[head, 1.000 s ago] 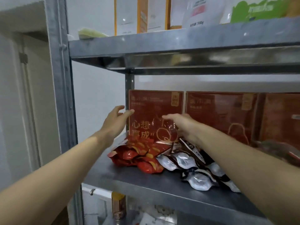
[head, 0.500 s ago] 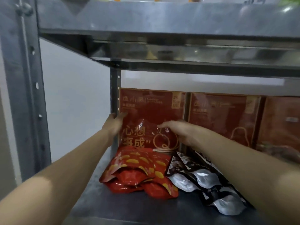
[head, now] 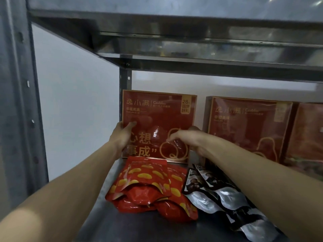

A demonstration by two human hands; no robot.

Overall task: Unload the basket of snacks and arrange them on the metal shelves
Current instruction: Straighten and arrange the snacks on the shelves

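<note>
A large red gift box (head: 157, 116) with gold lettering stands upright at the back left of the metal shelf (head: 111, 226). My left hand (head: 122, 137) grips its left edge, thumb on the front. My right hand (head: 190, 138) holds its right edge, fingers curled over the front lower corner. In front of the box lie several red snack pouches (head: 148, 187) in a heap, and beside them several black and silver pouches (head: 225, 201). No basket is in view.
Two more red boxes (head: 248, 126) stand along the back to the right. The shelf above (head: 174, 37) hangs low overhead. A grey upright post (head: 15, 102) is at the left, another (head: 125, 79) behind the box. White wall behind.
The camera has moved closer and lower into the shelf. Both hands have closed onto the sides of the left red box, which now stands a little apart from the box to its right.
</note>
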